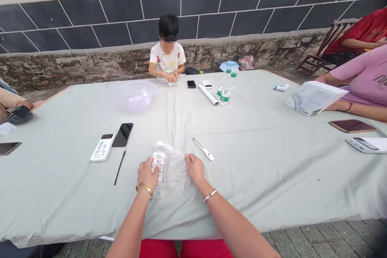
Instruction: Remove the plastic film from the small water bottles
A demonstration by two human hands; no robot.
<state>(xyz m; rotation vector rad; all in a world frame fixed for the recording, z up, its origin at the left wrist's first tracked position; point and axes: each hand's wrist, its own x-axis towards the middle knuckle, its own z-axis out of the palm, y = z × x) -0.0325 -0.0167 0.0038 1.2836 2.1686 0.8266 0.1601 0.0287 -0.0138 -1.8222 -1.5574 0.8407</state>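
Observation:
A clear plastic bottle [159,159] with a white and red label lies on the cloth, its cap end pointing away from me. My left hand [148,175] is wrapped around its left side, thumb on the label. From the bottle a sheet of clear plastic film [177,169] stretches to the right, wrinkled and pulled tight at its upper edge. My right hand [194,169] pinches the film's right edge. Just beyond that hand a white utility knife [203,149] rests on the cloth.
Left of the bottle lie a white power bank [102,148] and a black phone [123,134] with a strap. Farther off stand a translucent purple basin [136,100], a white roll [208,94] and two green-capped bottles [227,88]. People sit across and at both sides of the table.

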